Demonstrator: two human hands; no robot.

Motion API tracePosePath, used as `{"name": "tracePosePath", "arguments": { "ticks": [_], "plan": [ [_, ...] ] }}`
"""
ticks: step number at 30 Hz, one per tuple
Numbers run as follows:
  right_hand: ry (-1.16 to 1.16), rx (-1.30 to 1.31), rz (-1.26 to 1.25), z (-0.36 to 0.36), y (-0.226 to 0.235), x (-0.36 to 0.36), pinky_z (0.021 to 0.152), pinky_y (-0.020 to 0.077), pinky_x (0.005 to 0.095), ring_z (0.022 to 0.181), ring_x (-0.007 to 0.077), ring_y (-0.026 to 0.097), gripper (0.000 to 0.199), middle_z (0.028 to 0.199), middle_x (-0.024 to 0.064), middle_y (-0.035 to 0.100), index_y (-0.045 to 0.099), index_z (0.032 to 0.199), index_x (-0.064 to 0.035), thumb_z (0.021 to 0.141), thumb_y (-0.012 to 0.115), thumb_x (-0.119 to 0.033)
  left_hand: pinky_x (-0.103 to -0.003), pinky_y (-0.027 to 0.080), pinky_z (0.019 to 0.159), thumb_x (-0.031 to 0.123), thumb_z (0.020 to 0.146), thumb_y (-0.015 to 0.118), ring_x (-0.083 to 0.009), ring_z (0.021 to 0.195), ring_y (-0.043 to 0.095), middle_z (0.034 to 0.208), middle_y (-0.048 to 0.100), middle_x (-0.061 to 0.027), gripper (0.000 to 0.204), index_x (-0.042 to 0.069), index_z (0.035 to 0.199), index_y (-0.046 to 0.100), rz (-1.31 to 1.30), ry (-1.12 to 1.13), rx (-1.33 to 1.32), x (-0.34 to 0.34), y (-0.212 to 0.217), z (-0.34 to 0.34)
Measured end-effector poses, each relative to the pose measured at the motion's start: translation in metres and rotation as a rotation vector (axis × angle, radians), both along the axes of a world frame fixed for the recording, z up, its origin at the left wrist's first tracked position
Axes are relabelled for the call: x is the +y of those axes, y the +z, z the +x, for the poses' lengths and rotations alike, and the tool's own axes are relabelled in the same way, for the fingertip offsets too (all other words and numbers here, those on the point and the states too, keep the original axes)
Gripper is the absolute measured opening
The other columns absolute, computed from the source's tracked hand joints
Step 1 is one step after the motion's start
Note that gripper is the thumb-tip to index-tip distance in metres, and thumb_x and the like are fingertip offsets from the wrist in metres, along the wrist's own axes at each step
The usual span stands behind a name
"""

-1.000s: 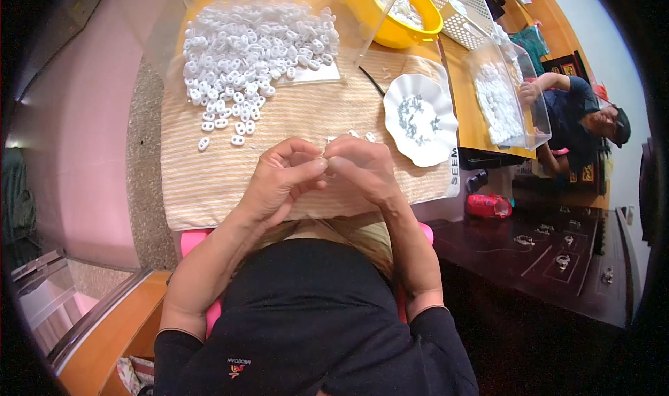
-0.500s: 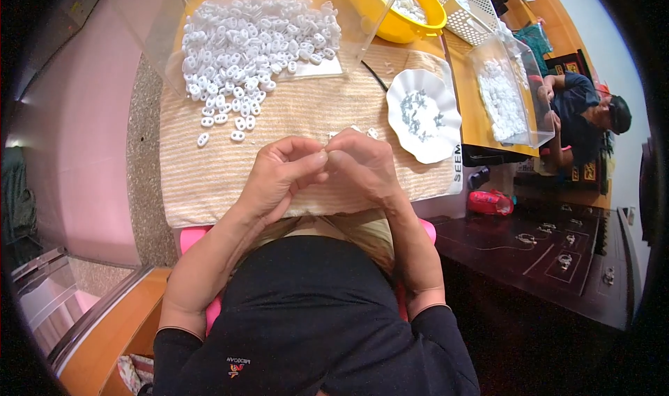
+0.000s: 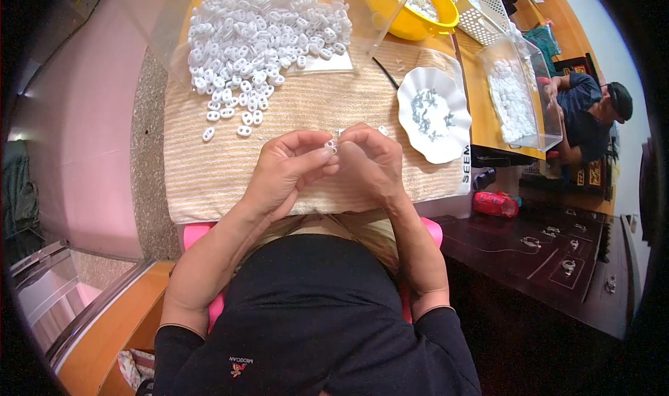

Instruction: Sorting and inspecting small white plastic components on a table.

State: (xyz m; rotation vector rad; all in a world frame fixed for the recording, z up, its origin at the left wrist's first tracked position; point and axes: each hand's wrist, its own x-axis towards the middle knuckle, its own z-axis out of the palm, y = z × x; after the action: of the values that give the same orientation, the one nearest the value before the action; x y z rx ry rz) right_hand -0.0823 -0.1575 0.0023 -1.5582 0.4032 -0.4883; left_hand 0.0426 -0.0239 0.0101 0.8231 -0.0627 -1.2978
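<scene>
Over the striped towel, my left hand (image 3: 289, 166) is closed, pinching a small white two-holed plastic piece (image 3: 331, 145) between thumb and forefinger. Right beside it is my right hand (image 3: 374, 160), its thumb and forefinger pressed together around something tiny and pale that I cannot make out. A loose white piece (image 3: 382, 130) lies on the towel just past the right hand's fingers. Farther off, a big heap of the same two-holed pieces (image 3: 268, 30) spreads toward me. To the right stands a white wavy-rimmed dish (image 3: 453, 145) holding small grey and clear bits.
A striped towel (image 3: 209, 180) covers the tabletop. At the back are a yellow basin (image 3: 408, 30) and a white perforated basket (image 3: 481, 12). A clear bin (image 3: 550, 134) of white pieces stands on the right, near another person (image 3: 589, 110) in dark clothing.
My fingertips have come slightly apart, and the white two-holed piece now shows in the left hand. The whole scene has shifted a little to the right in view.
</scene>
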Motion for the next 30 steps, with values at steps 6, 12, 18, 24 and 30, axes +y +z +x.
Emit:
{"name": "tracePosePath", "arguments": {
  "ticks": [6, 12, 18, 24, 30],
  "plan": [
    [0.001, 0.01, -0.026, 0.0, 0.001, 0.0, 0.066, 0.0491, 0.0207, 0.075, 0.0078, 0.06, 0.008, 0.086, 0.0027, 0.062, 0.063, 0.094, 0.0021, 0.092, 0.061, -0.005, -0.028, 0.057, 0.078, 0.0, 0.085, 0.066, -0.0161, 0.082, 0.066, 0.094, 0.067, -0.0096, 0.018, -0.001, 0.103, 0.062, -0.003, 0.012, -0.006, 0.0, -0.002, 0.0],
    [0.013, 0.005, -0.062, 0.0, 0.0, -0.001, 0.066, 0.048, 0.0209, 0.076, 0.0083, 0.059, 0.007, 0.086, 0.0041, 0.061, 0.063, 0.093, 0.0025, 0.09, 0.062, -0.004, -0.028, 0.057, 0.078, 0.001, 0.085, 0.067, -0.0163, 0.081, 0.066, 0.093, 0.068, -0.0095, 0.017, -0.001, 0.102, 0.064, 0.008, 0.002, -0.009, 0.001, -0.001, 0.0],
    [0.028, 0.024, -0.147, 0.001, 0.006, -0.001, 0.065, 0.0472, 0.0217, 0.075, 0.0098, 0.059, 0.005, 0.085, 0.0057, 0.061, 0.064, 0.09, 0.0022, 0.089, 0.063, -0.003, -0.028, 0.056, 0.078, 0.001, 0.085, 0.067, -0.0166, 0.081, 0.066, 0.093, 0.068, -0.0095, 0.017, -0.002, 0.101, 0.064, 0.021, 0.012, -0.01, 0.001, -0.002, -0.001],
    [0.027, 0.013, -0.241, 0.002, 0.006, 0.0, 0.067, 0.046, 0.0236, 0.075, 0.012, 0.06, 0.003, 0.083, 0.0066, 0.062, 0.065, 0.088, 0.0011, 0.088, 0.063, -0.002, -0.027, 0.056, 0.075, 0.001, 0.085, 0.068, -0.0159, 0.079, 0.066, 0.09, 0.068, -0.0092, 0.017, -0.001, 0.101, 0.064, 0.039, 0.028, -0.039, 0.001, -0.004, -0.005],
    [-0.028, 0.036, -0.235, 0.003, 0.011, 0.005, 0.068, 0.0466, 0.0241, 0.074, 0.0115, 0.059, 0.005, 0.081, 0.0061, 0.063, 0.065, 0.089, 0.0009, 0.088, 0.062, -0.003, -0.029, 0.058, 0.077, 0.0, 0.086, 0.065, -0.018, 0.081, 0.068, 0.092, 0.068, -0.0109, 0.017, 0.0, 0.103, 0.064, -0.001, 0.038, -0.036, 0.002, -0.009, -0.006]
  ]
}}
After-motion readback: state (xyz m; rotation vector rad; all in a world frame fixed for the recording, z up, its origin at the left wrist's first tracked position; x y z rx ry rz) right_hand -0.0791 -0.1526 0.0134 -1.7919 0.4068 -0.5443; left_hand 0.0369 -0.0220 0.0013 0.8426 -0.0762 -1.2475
